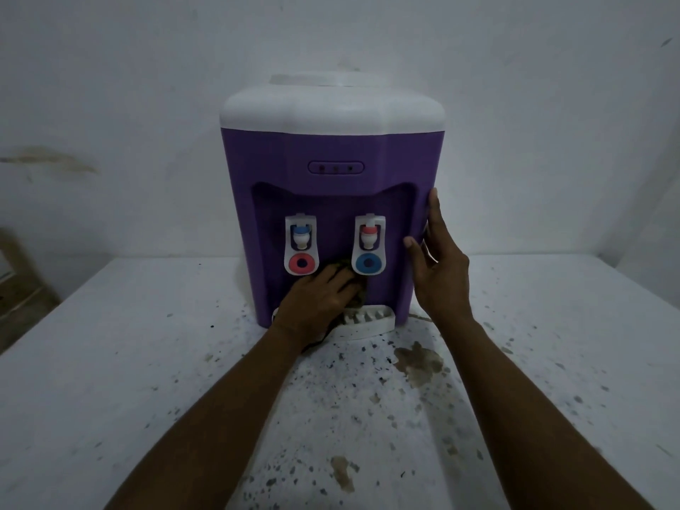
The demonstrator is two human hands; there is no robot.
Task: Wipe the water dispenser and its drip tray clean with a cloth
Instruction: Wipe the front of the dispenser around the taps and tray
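— Bare forearms (228, 417) reach in from the bottom edge over a white table (121, 362) speckled black and blotched brown. Whose hands?

— Mine. My left hand (316, 296) lies palm down on a dark cloth (347, 262), fingers together and nearly straight. It presses the cloth into the recessed front of the water dispenser (331, 152), low between the left tap (301, 248) and the right tap (368, 244), just above the drip tray (371, 323).

— And the other?

— My right hand (438, 266) is spread flat, fingers straight along the dispenser's right front corner, thumb apart on the purple face. It grips nothing.

— Where does the machine stand?

— Upright at the far side of the table, close before a grey-white wall (110, 104): purple body, white lid (333, 108). The white slotted tray juts from its base, and my left wrist covers its left end.

— Any lettering?

— Nothing I can read. An oval panel (335, 167) carries three small dots, too small to tell more. The left tap has a blue cap over a red ring, the right tap a red cap over a blue ring.
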